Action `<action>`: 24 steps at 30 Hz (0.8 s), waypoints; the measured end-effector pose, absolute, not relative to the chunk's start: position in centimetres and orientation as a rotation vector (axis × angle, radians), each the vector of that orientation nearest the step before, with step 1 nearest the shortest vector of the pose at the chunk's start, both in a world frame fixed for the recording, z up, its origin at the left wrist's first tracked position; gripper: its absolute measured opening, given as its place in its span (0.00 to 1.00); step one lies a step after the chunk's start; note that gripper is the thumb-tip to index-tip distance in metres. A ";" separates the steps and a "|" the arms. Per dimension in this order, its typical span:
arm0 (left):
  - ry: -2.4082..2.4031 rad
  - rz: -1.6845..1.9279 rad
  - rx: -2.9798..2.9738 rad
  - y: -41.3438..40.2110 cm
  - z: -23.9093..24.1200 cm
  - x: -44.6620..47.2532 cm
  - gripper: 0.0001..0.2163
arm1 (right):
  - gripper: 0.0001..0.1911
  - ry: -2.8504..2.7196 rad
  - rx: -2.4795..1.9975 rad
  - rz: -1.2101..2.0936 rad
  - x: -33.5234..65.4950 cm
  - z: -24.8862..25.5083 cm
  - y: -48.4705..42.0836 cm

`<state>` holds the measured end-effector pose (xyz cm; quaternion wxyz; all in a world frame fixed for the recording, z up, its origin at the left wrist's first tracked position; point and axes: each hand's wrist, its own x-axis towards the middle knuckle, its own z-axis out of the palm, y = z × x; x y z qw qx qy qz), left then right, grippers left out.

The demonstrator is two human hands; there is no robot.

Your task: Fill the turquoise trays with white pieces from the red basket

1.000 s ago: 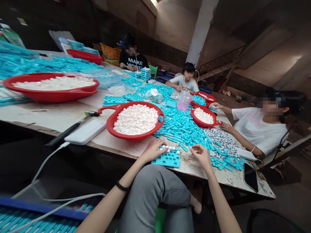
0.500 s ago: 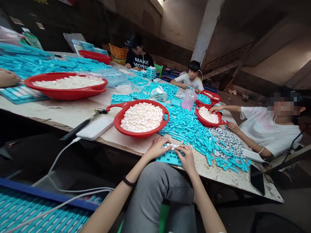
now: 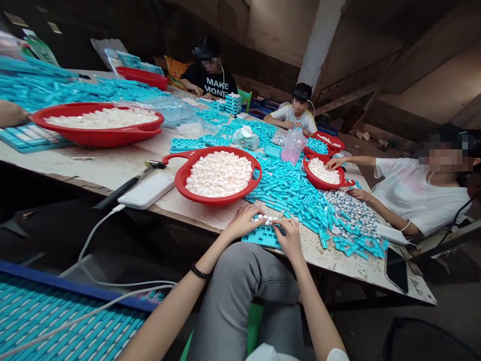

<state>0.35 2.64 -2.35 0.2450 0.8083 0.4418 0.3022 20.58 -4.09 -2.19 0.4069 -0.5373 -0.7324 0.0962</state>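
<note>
At the table edge in front of my knees lies a blue plastic tray [image 3: 261, 237] with rows of small square pockets. A row of small white square pieces [image 3: 263, 219] sits along its far side. My left hand [image 3: 245, 221] curls over the left end of this row and the tray's edge. At the other end, my right hand [image 3: 289, 236] has thumb and forefinger closed at a white piece, mostly covered by the fingertips. Just beyond stands a red bowl [image 3: 180, 183] full of white pieces [image 3: 220, 174].
Loose blue plastic strips [image 3: 289, 193] heap up right of the bowl. A white power bank [image 3: 148, 191] and a hammer [image 3: 124, 193] lie left. A phone [image 3: 396, 271] rests at the right edge. Co-workers sit around; one person's hand [image 3: 335, 163] is at another red bowl [image 3: 330, 184].
The view has shifted slightly, so the table sits a little higher in it. My hands stay at the same row of white pieces, with only slight finger movement.
</note>
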 end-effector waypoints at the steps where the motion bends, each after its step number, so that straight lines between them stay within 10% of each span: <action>1: 1.205 0.830 2.211 2.7 -2.4 0.4 0.11 | 0.10 -1.835 -1.358 0.265 20.6 -2.2 -4.1; 24: 1.175 0.843 2.217 2.9 -2.4 0.4 0.12 | 0.05 -1.749 -1.405 0.217 20.9 -2.6 -3.7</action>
